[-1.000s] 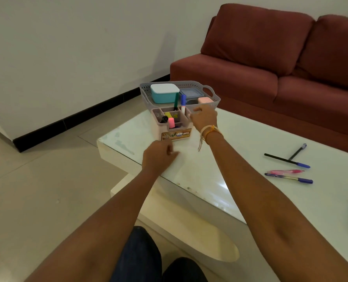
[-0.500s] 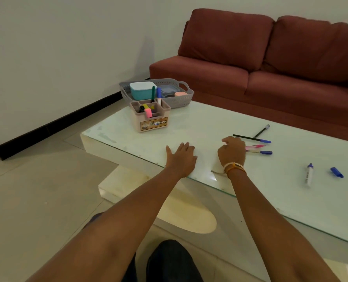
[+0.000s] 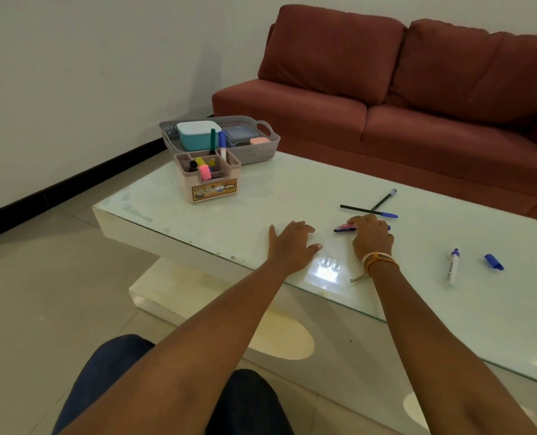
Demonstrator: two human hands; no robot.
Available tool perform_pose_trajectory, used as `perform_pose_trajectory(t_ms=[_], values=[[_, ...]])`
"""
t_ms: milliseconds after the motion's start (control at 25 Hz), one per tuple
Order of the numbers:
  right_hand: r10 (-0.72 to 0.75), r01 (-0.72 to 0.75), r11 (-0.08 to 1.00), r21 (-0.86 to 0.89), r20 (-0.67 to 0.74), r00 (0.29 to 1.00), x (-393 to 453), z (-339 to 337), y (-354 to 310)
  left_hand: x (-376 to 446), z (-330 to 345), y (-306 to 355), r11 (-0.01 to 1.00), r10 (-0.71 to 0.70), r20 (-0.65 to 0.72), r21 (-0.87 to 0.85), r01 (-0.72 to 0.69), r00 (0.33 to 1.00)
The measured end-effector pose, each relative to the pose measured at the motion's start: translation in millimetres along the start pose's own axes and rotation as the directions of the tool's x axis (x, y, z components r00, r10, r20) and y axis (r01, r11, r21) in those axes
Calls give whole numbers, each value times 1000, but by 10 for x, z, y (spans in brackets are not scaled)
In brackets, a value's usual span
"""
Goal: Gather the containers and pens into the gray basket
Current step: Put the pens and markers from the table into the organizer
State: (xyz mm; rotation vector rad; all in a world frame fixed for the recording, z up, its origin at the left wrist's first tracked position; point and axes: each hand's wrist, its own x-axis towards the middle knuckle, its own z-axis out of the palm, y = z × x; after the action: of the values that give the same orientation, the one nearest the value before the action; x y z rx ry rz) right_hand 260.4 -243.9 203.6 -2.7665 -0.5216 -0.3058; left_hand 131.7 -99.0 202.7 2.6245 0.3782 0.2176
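Observation:
The gray basket (image 3: 262, 150) stands at the table's far left corner and holds a teal container (image 3: 195, 136), a clear blue-lidded box (image 3: 240, 133) and a small pink box (image 3: 260, 140). In front of it a beige pen holder (image 3: 209, 183) carries several markers. My right hand (image 3: 370, 237) lies over a pink pen (image 3: 344, 227) and a blue pen (image 3: 339, 230), fingers curled on them. My left hand (image 3: 292, 243) rests flat and open on the glass. Two black pens (image 3: 367, 210) lie crossed beyond my right hand. A white marker (image 3: 453, 266) and its blue cap (image 3: 493, 262) lie at the right.
The white glass-topped table (image 3: 276, 196) has its front edge just under my wrists. A red sofa (image 3: 402, 98) stands behind it. My knees (image 3: 173, 397) show at the bottom, over a tiled floor.
My right hand left the pen holder, swung right and came down on the pink and blue pens. My left hand slid right and flattened on the glass. The view turned right.

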Motion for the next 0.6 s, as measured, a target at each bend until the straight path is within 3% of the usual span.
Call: perform_pose_trajectory(t_ms=[240,360,480,600], values=[[-311,311,950,10,5,950,-102,135,-530,-23,-164,-297,954,-33,-167,-301,-19,985],[-487,469,866,173,81,870,-132,229,-966,-65,-313,-514,976,-14,-171,-216,-23,985],[-499,430,810,398,83,863,-211,225,-1255,-82,-406,-712,992,-95,-298,-104,66,950],[-316,272,765,584,-27,948,-251,251,-1340,-96,-480,-891,977,-202,-357,-141,161,912]])
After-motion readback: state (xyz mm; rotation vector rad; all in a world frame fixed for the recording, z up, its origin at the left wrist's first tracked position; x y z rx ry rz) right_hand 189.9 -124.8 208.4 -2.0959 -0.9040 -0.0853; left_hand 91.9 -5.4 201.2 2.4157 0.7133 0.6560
